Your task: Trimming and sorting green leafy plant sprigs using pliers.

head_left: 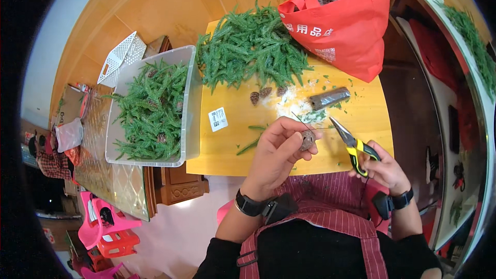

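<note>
My left hand (276,150) is closed around a small brown pine cone (308,140), pinched between thumb and fingers above the table's near edge. Thin dark wire (296,117) sticks out from the cone, and one strand runs toward the pliers. In my right hand (386,169) is a pair of needle-nose pliers (351,143) with yellow and black handles. Their grey jaws point up and left, just right of the cone; whether they touch the wire I cannot tell. Beyond my hands lie several loose pine cones (254,98) and a brown bundle in clear wrap (330,98).
Artificial pine sprigs (253,46) are heaped at the yellow table's (227,147) far side, beside a red bag (341,31) of pine cones. A clear plastic bin (191,80) of sprigs and cones stands left. White powder (289,106), a white label (218,119) and green scraps lie about.
</note>
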Demonstrator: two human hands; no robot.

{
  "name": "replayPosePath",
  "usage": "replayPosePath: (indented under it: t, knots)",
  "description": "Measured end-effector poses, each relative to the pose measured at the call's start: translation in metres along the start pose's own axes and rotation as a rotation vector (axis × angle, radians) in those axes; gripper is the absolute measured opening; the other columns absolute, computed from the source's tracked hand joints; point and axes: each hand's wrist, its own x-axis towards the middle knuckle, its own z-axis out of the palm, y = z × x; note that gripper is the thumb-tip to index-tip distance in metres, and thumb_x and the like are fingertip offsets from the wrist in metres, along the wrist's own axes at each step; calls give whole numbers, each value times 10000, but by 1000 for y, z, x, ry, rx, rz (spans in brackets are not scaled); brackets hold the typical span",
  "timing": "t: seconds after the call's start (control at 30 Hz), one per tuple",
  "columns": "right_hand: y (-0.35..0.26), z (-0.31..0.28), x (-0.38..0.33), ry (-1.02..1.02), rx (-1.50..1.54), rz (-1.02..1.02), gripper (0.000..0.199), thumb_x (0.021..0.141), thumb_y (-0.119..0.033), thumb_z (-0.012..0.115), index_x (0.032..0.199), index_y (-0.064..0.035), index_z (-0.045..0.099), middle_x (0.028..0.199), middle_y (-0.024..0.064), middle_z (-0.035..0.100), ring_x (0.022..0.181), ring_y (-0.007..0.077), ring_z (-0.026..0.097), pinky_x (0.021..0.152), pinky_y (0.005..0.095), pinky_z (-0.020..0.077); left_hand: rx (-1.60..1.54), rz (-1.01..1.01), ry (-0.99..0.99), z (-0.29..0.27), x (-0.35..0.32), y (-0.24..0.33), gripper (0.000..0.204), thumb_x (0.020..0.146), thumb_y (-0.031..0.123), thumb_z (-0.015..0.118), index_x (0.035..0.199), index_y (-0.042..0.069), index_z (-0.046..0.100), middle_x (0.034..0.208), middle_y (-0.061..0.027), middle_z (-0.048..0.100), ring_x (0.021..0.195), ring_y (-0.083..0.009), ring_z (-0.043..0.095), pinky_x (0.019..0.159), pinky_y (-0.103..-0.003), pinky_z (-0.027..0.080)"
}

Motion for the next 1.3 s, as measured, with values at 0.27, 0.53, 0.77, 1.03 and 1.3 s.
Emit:
replayPosePath:
  t: [0.27, 0.53, 0.77, 1.03, 1.3]
  knots:
    - [-10, 25, -3, -4, -335, -225, 289, 758, -222, 560, 946, -4, 533, 789, 115, 609, 818, 271, 564, 760, 350, 455, -30, 30, 9, 1, -1, 7, 210, 865, 168, 571, 1008, 30, 504, 972, -173, 590, 760, -173, 588, 600, -218, 503]
    - [-32, 35, 10, -36, -1195, -705, 282, 568, -49, 580, 844, 4, 605, 842, 127, 598, 968, 366, 523, 871, 402, 414, -46, 10, -25, -1, -3, 7, 198, 872, 184, 564, 984, 31, 508, 927, -163, 601, 700, -151, 586, 535, -202, 462]
    - [-46, 43, 15, -78, -1269, -795, 170, 561, -39, 622, 713, 1, 558, 736, 124, 566, 863, 350, 555, 811, 391, 452, -30, -1, -30, -4, -2, 5, 180, 872, 178, 563, 979, 43, 508, 888, -153, 613, 670, -151, 588, 513, -204, 440]
    - [-47, 43, 15, -68, -1258, -802, 140, 587, -55, 645, 633, -17, 518, 574, 103, 493, 689, 322, 558, 734, 370, 470, -9, -31, -1, -5, -2, 5, 160, 866, 143, 567, 981, 49, 508, 894, -152, 621, 669, -150, 591, 516, -210, 438]
    - [-48, 45, 17, -79, -1262, -850, 151, 587, -51, 643, 617, -15, 499, 564, 106, 478, 672, 324, 550, 685, 364, 478, -8, -7, -30, -6, -3, 5, 166, 852, 132, 586, 973, 48, 510, 863, -125, 614, 686, -142, 592, 531, -204, 453]
